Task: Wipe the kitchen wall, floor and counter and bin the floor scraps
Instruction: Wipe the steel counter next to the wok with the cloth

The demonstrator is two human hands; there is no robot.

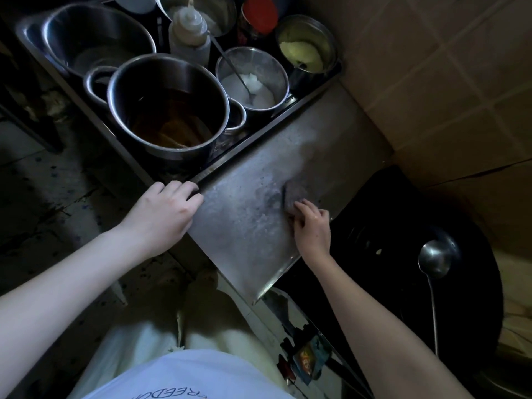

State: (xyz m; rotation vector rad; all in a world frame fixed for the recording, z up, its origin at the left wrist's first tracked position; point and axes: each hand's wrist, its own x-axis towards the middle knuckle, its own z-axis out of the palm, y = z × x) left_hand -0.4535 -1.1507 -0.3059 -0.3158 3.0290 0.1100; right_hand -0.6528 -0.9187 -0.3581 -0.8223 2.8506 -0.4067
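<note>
The steel counter (247,226) runs diagonally through the middle of the view, its surface streaked and wet-looking. My right hand (312,226) presses a dark scrubbing pad (293,194) flat on the counter near its right edge, fingers closed over the pad's near end. My left hand (164,214) rests on the counter's left edge with the fingers curled over the rim, holding nothing else. The tiled wall (449,76) rises at the upper right. The dark, stained floor (51,203) shows at the left.
A recessed tray holds a large pot (169,110) of brown liquid, a steel bowl (95,36), a squeeze bottle (190,33), a bowl of white powder (253,79) with a spoon, and a pot of yellow paste (308,44). A black wok (403,254) with a ladle (434,257) sits right.
</note>
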